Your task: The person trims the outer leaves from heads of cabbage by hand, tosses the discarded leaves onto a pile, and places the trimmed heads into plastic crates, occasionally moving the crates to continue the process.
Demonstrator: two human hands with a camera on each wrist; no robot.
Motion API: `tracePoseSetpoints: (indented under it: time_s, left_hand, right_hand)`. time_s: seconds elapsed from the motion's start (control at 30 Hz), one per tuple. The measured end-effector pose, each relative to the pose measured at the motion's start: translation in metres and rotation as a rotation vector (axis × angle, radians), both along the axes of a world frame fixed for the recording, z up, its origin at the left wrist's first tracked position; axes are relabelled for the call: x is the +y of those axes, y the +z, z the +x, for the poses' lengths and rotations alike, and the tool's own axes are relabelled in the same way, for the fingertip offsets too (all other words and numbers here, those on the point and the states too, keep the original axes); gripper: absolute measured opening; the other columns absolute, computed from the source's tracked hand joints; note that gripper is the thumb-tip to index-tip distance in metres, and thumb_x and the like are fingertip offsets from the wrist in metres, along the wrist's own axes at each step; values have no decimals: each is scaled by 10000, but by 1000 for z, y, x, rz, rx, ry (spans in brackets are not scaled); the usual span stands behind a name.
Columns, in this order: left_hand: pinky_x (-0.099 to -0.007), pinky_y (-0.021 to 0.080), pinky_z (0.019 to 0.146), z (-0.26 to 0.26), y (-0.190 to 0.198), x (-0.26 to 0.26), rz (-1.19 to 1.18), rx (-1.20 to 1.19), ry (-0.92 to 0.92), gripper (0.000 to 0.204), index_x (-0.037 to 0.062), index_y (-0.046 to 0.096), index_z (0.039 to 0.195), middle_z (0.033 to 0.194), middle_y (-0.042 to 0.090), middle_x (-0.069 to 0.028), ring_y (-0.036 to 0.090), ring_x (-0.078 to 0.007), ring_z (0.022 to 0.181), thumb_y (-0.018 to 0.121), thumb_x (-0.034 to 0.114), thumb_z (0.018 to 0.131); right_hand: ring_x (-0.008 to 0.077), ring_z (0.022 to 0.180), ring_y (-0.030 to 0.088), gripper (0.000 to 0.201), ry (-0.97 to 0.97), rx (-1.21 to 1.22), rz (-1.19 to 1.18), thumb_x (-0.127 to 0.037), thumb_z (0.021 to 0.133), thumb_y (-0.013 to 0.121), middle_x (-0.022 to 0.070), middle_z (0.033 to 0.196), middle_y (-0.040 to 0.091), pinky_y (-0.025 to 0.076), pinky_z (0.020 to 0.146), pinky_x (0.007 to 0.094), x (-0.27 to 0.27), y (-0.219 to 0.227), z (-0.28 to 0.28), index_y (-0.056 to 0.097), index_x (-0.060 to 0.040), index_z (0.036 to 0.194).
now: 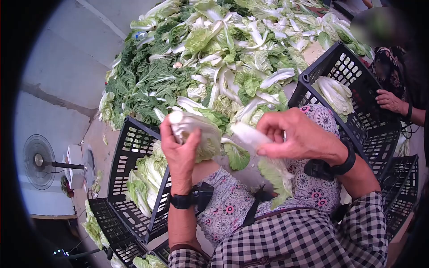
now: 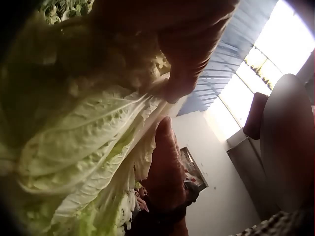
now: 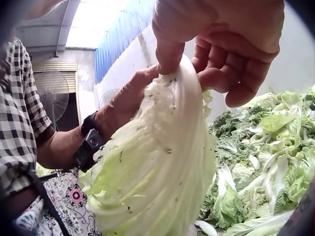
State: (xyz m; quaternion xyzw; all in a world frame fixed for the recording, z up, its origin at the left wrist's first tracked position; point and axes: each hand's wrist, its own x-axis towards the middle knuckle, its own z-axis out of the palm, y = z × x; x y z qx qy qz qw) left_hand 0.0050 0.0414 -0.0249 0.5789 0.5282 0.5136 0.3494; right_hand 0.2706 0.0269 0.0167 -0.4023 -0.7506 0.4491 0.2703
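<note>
My left hand point(image 1: 181, 154) grips a napa cabbage point(image 1: 203, 134), its cut white stem end turned up. To the right of it, my right hand point(image 1: 297, 136) pinches a cabbage leaf point(image 1: 246, 135) between thumb and fingers, the leafy green part hanging down over the lap. In the right wrist view the leaf point(image 3: 162, 162) bends at its thick white rib under the thumb, and small dark specks dot its surface. Pale, crinkled leaves of the cabbage point(image 2: 88, 142) fill much of the left wrist view.
Ahead lies a big heap of cabbage leaves point(image 1: 223, 67). A black crate point(image 1: 118, 163) with cabbages stands on the left; another crate point(image 1: 308, 76) holding a cabbage point(image 1: 335, 96) is tilted at right. Another person's hand point(image 1: 391, 100) touches that crate. A fan point(image 1: 40, 160) stands far left.
</note>
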Motion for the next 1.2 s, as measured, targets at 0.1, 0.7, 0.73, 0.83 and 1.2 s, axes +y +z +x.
tracePoseSetpoints:
  time_s: [0.1, 0.7, 0.73, 0.83, 1.2]
  left_hand:
    - [-315, 466, 872, -17, 10, 3, 48, -408, 35, 602, 16, 411, 1269, 1107, 560, -95, 574, -188, 968, 705, 137, 758]
    - [-444, 357, 1030, 33, 51, -34, 93, -513, -319, 1101, 37, 163, 1428, 1378, 357, -192, 387, -323, 1248, 600, 723, 686]
    - [-440, 356, 1030, 21, 38, -33, 60, -510, -272, 1077, 31, 179, 1424, 1381, 357, -189, 387, -313, 1251, 622, 692, 697]
    - [-388, 422, 961, 1, 32, -23, 28, -328, -302, 778, 15, 369, 1332, 1291, 474, -145, 480, -263, 1176, 676, 479, 788]
    - [-315, 434, 853, -167, -95, -44, -197, 413, 92, 366, -51, 504, 1183, 1104, 581, -136, 544, -200, 1018, 551, 194, 915]
  right_hand:
    - [270, 828, 625, 481, -295, 36, 140, -198, 745, 701, 180, 1010, 610, 500, 725, 354, 9, -3, 7, 512, 26, 1126]
    - [283, 1096, 532, 814, 201, 414, -88, -194, 645, 724, 162, 1164, 537, 434, 942, 368, -10, -2, -19, 332, -4, 1333]
    - [274, 1081, 532, 779, 141, 473, -77, -193, 633, 715, 154, 1141, 536, 440, 932, 379, -9, -1, -13, 367, -1, 1303]
    - [252, 1098, 520, 820, -60, 514, -15, -233, 622, 754, 123, 1148, 532, 430, 964, 391, -7, 9, 28, 383, -7, 1318]
    - [180, 1123, 489, 763, -942, -14, 33, -105, 654, 681, 106, 1220, 526, 352, 993, 297, -53, -24, 234, 371, -11, 1346]
